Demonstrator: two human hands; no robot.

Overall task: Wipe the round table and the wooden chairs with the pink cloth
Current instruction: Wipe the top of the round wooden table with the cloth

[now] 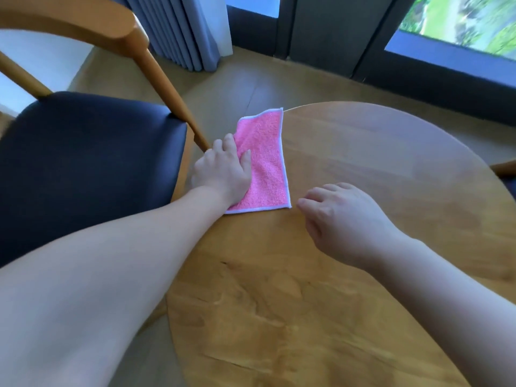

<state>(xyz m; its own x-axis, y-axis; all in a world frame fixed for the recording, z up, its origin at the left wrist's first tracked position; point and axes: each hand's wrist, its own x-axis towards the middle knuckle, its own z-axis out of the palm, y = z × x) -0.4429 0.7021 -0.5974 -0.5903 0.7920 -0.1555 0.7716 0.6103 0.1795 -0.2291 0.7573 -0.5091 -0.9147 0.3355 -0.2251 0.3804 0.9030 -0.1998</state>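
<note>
one pink cloth [264, 160] is seen, a rectangle of looped terry with a thin white stitched border all round; its surface is a bright, even pink. it is laid flat on the left edge of the round table [363, 219], with its left side under the left hand [223, 174] and its near right corner just beside the fingertips of the right hand [343, 219]. the long axis of the cloth runs away from the person, from the near short edge by the left wrist to the far short edge beyond the left fingers, leaning slightly to the left near the far end; the far right corner is placed at the table's rim.

the left hand is pressed palm down on the cloth with the fingers fairly straight and slightly spread, the outer fingers reaching over the cloth's left edge toward the table rim. the right hand is held above the tabletop, apart from the cloth, with the fingers loosely curled and nothing held in it.

one table is counted, its top of light wood with visible grain and a pale sheen on the far half. one wooden chair [92, 152] is seen in full to the left of the left hand, with a dark padded seat, a curved wooden backrest and slanted wooden posts; a small part of what may be a second chair [505, 167] is seen beyond the right hand at the table's far right edge. two bare forearms are in view. beyond the hands a grey-blue curtain [184, 29] and dark window frames [335, 32] are seen over a wooden floor [237, 88].
</note>
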